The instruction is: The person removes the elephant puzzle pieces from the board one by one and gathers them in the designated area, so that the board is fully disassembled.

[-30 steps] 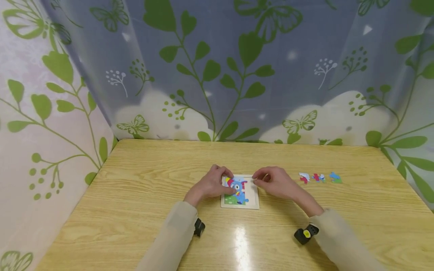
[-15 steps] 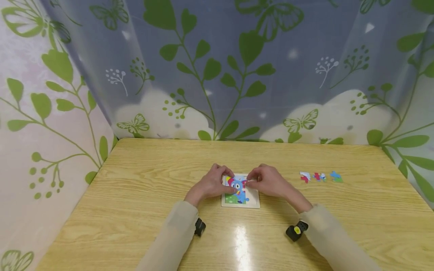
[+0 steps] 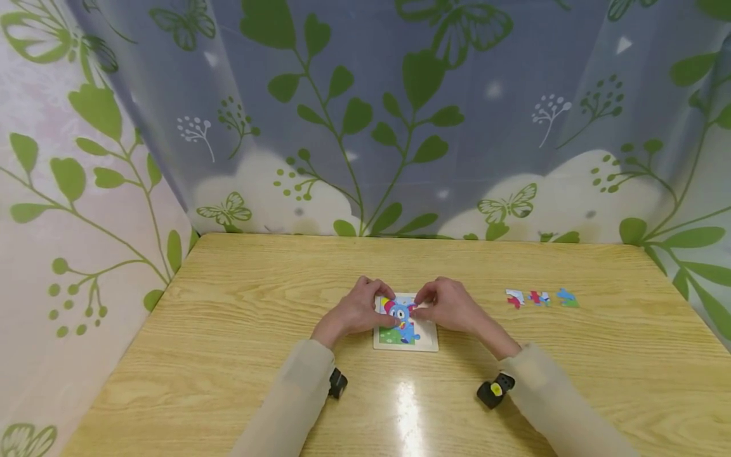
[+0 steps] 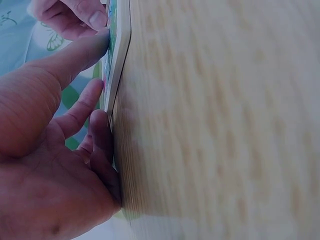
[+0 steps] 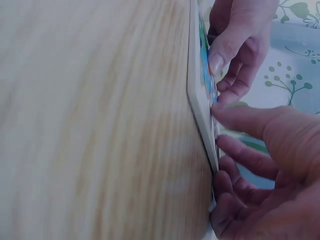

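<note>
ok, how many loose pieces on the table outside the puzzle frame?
3, in a row right of the right hand: red-white piece nearest, red-blue piece middle, blue-green piece farthest. Others could be hidden.

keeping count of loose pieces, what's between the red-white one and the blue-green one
A third loose piece, partly red, lies between the red-white piece and the blue-green piece, as the head view shows.

We are listing hands as two: one left hand (image 3: 356,310), one right hand (image 3: 454,306). We are counting two sleeves (image 3: 291,395), two wrist cameras (image 3: 338,383), one table (image 3: 240,311), one tray (image 3: 426,335), three loose pieces (image 3: 567,298). Pieces at the tray we are leaving untotalled, the hands covering some.
</note>
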`<state>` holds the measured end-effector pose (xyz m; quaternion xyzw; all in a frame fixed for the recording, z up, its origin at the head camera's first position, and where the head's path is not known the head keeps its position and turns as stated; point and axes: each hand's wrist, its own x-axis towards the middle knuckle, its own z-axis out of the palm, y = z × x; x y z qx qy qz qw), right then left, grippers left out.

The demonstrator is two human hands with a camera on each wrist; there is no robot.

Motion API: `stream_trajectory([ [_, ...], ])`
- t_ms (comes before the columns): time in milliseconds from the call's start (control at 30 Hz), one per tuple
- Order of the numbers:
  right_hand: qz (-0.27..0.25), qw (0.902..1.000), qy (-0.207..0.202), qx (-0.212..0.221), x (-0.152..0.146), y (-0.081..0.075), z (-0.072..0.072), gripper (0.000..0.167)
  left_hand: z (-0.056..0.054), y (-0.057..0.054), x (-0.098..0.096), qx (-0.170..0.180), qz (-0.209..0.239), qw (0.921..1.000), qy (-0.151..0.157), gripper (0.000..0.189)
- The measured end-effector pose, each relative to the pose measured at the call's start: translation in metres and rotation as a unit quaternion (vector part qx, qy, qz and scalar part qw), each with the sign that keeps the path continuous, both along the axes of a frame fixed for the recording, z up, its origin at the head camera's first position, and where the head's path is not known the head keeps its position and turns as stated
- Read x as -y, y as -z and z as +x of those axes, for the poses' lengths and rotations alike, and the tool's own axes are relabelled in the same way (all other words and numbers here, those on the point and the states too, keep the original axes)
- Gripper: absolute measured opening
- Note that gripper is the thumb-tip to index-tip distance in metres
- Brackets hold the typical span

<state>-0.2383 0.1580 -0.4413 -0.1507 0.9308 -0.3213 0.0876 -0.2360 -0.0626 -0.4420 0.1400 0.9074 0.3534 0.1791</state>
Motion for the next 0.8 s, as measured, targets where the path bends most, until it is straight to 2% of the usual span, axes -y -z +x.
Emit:
stream_trajectory([
  [167,-0.009,0.9987,0.035,0.037,0.0027,0.0016,0.0002,0.021,-0.0001,0.0003,-0.0004,0.001,0.000,1.0000,0.000,0.041],
  [333,-0.009,0.9972,0.054,0.051,0.0044,0.0022,0.0002,0.020,-0.0005,0.0005,0.0000,-0.002,0.001,1.0000,0.002,0.041],
  [600,-0.046,0.9942,0.068,0.069,0.0047,0.0017,0.0021,0.020,-0.0015,0.0001,-0.0010,-0.001,0.003,1.0000,-0.003,0.044],
  [800,-0.053,0.9953,0.058,0.057,0.0028,0.0026,0.0027,0.019,-0.0012,0.0006,-0.0011,0.002,0.005,1.0000,-0.004,0.044],
])
